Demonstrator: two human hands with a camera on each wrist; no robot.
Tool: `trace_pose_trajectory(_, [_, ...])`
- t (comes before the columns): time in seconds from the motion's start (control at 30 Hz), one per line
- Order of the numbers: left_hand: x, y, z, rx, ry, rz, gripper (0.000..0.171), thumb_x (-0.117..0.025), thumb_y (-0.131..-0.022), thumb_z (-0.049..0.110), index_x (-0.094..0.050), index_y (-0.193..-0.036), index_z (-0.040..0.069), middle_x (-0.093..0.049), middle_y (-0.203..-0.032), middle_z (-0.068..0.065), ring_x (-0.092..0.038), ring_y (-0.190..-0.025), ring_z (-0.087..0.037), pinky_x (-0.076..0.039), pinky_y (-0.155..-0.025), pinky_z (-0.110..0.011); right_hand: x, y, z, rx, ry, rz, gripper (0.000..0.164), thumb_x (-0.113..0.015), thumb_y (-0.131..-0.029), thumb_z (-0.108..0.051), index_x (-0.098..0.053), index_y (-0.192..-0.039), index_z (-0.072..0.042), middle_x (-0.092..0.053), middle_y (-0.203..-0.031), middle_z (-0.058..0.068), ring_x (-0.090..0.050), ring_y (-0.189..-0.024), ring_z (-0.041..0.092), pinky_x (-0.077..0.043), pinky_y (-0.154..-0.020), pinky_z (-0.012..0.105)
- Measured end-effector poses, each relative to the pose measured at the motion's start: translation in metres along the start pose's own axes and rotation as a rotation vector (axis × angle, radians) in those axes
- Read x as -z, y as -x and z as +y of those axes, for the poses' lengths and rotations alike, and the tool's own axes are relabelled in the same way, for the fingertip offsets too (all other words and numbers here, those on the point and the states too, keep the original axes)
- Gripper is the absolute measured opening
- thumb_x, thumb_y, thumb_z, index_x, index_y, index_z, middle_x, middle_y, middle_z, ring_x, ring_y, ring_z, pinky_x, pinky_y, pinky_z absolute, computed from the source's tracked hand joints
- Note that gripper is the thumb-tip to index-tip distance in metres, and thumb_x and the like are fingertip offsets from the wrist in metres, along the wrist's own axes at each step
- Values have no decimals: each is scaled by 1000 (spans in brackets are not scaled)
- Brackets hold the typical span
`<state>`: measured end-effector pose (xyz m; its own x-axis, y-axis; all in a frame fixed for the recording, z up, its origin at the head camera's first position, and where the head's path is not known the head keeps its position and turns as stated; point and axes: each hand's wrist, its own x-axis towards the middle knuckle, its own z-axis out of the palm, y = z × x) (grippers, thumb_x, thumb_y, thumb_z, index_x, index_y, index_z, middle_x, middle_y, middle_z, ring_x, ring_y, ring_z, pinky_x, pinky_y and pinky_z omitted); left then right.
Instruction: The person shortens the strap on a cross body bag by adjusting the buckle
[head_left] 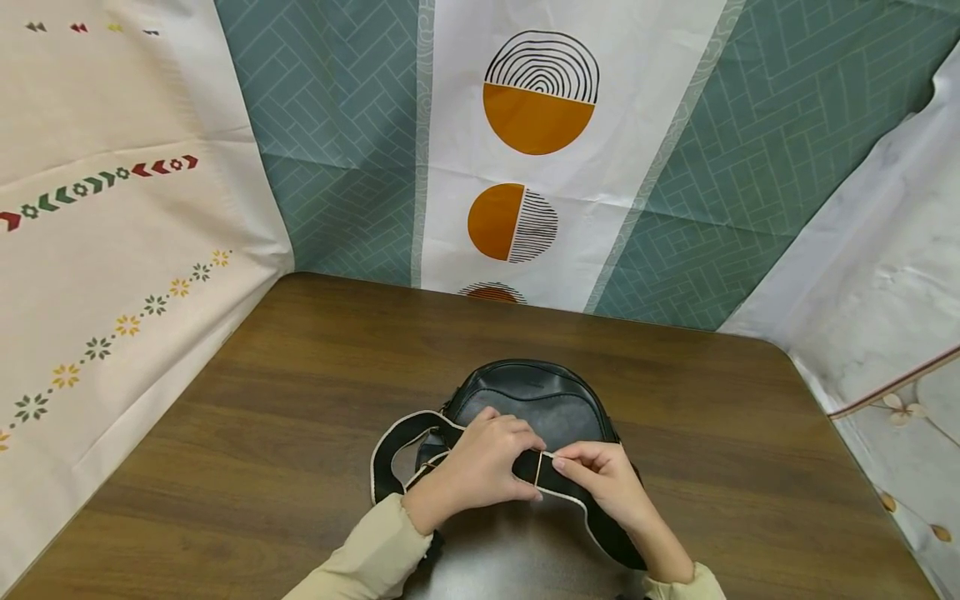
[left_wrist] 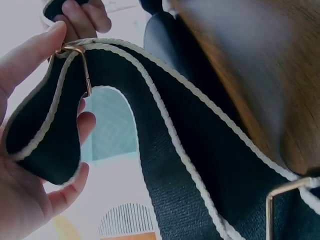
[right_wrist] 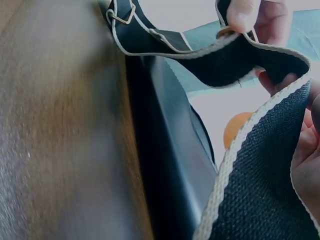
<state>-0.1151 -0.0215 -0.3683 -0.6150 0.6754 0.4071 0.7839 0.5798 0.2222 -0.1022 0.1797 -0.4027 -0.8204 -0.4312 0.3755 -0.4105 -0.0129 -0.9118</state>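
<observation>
A black bag strap [head_left: 617,537] with cream braided edges runs between both hands, in front of a black bag [head_left: 536,408]. My left hand [head_left: 483,458] pinches the strap beside a thin gold slider buckle [left_wrist: 86,72]; in the left wrist view a loop of the strap curves down from it, within the fingers. Just right of the buckle, my right hand [head_left: 603,483] pinches the strap between thumb and fingers. From that hand the strap [right_wrist: 260,150] hangs in a wide fold in the right wrist view.
A second gold buckle [left_wrist: 270,210] is on the strap farther along. More strap [head_left: 384,458] loops left of the bag. The brown wooden table [head_left: 262,425] lies beneath, with patterned cloths [head_left: 337,142] hanging behind and at the sides.
</observation>
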Motion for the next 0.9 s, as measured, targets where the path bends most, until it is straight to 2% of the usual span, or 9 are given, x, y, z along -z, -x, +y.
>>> trace_pose_trajectory(0.27, [-2, -2, 3, -31, -28, 60, 47, -77, -57, 48, -69, -90, 15, -62, -83, 8, -56, -79, -5, -35, -73, -26, -10, -3, 0, -68, 99, 45, 6, -54, -84, 8, -59, -81, 7, -59, -68, -7, -45, -56, 1, -39, -46, 21])
trace_pose_trajectory(0.37, [-2, -3, 2, -19, 12, 72, 48, -77, -58, 48, -69, -91, 15, -62, -84, 7, -56, -80, -6, -36, -72, -26, -9, -3, -2, -79, 127, 36, 5, -53, -84, 7, -57, -89, 6, -59, -70, -4, -47, -57, 3, -39, -48, 21])
trace_pose_trajectory(0.43, [-2, -3, 2, -11, 41, 72, 49, -77, -59, 48, -69, -94, 14, -62, -85, 6, -57, -81, -7, -36, -72, -25, -8, -3, -5, -83, 138, 15, 13, -54, -85, 5, -55, -97, 6, -61, -74, 0, -50, -59, 7, -41, -50, 21])
trace_pose_trajectory(0.57, [0, -3, 0, -10, 67, 68, 51, -77, -60, 48, -68, -96, 13, -62, -88, 5, -56, -85, -9, -36, -72, -26, -4, -2, -9, -89, 120, -69, 32, -55, -83, 6, -47, -115, 9, -63, -85, 11, -58, -69, 11, -47, -61, 23])
trace_pose_trajectory(0.7, [0, -2, -1, -20, 98, 69, 53, -76, -59, 48, -66, -97, 12, -62, -90, 5, -56, -86, -9, -37, -71, -25, -3, 0, -10, -105, 109, -150, 46, -57, -80, 7, -40, -123, 10, -59, -100, 22, -58, -84, 14, -49, -68, 28])
trace_pose_trajectory(0.83, [0, 0, -2, -5, 182, 54, 53, -77, -60, 44, -63, -98, 10, -61, -91, 3, -56, -86, -9, -42, -74, -22, -6, 2, -8, -143, 178, -145, 54, -63, -77, 1, -41, -126, 6, -51, -120, 19, -50, -107, 13, -40, -87, 24])
trace_pose_trajectory(0.9, [0, 1, -2, 13, 233, 42, 52, -77, -62, 41, -62, -100, 10, -60, -93, 3, -55, -86, -8, -42, -77, -21, -9, 2, -7, -164, 206, -124, 55, -68, -76, -4, -44, -126, 3, -50, -122, 16, -48, -109, 11, -38, -88, 22])
